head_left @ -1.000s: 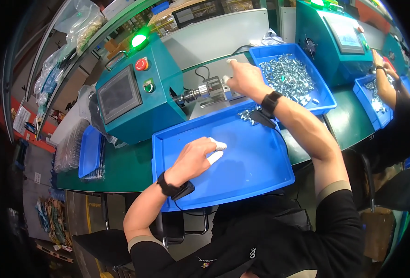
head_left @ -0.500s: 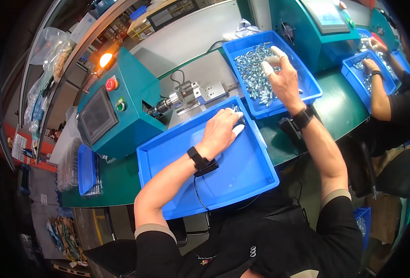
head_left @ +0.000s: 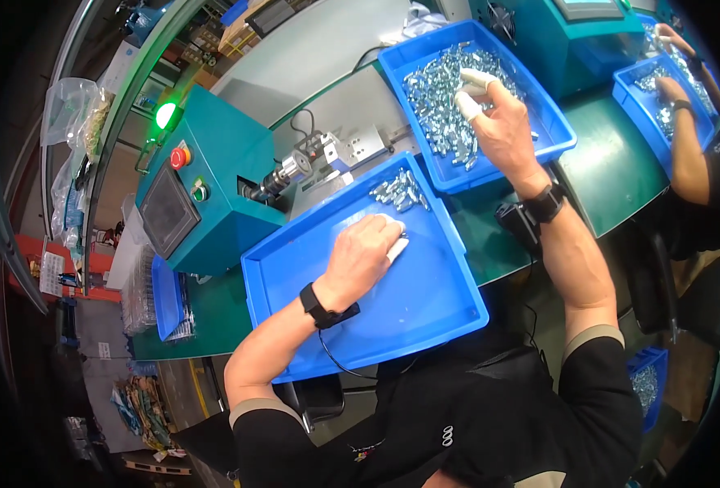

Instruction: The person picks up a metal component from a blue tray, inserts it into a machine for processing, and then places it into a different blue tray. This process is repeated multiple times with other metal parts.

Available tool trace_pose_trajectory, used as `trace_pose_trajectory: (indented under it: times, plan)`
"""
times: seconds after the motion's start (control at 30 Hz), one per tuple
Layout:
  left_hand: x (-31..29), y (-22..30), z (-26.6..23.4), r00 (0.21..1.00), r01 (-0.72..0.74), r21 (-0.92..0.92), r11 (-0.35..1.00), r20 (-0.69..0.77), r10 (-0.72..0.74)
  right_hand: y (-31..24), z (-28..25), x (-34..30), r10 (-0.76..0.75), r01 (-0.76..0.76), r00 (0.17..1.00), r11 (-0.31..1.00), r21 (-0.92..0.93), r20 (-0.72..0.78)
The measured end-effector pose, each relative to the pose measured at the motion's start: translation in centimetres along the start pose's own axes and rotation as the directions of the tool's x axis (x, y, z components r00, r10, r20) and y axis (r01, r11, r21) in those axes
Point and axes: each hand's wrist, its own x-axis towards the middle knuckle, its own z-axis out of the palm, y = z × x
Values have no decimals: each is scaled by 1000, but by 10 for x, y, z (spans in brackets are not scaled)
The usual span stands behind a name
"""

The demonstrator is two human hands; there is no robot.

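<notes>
My left hand (head_left: pixel 358 254), in white finger cots, is low over a shallow blue tray (head_left: pixel 311 350). Its fingers are curled together, and a small shiny bit of metal shows between the tips, mostly hidden. Beyond it, a small pile of shiny cylindrical metal parts (head_left: pixel 401 192) lies in the tray's far right corner. My right hand (head_left: pixel 502 134), also in finger cots, hovers over a deeper blue bin (head_left: pixel 551 146) that holds many loose metal parts (head_left: pixel 449 106). Its thumb and fingers are apart, and nothing shows between them.
A teal machine (head_left: pixel 230 154) with a dark screen, a red button and a chuck (head_left: pixel 295 167) stands behind the tray. A green lamp (head_left: pixel 165 115) glows above it. At the right, another person's arm (head_left: pixel 685 146) reaches into a blue bin (head_left: pixel 653 114). Clear plastic trays (head_left: pixel 138 281) stand at the left.
My left hand has drawn back toward me and to the left, uncovering the metal parts in the tray's corner. The machine's lamp has turned from orange to green. My right hand stays over the bin.
</notes>
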Motion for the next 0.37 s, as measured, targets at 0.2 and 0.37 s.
trace_pose_trajectory:
  times: [0.2, 0.37]
  plan:
    - [-17, -2, -9, 976, 81, 36, 996, 198, -87, 7, 3, -3, -31, 32, 999, 999, -26, 29]
    - [-10, -17, -25, 998, 34, 7, 999, 48, -34, 5, 6, -3, 19, -17, 998, 999, -28, 58]
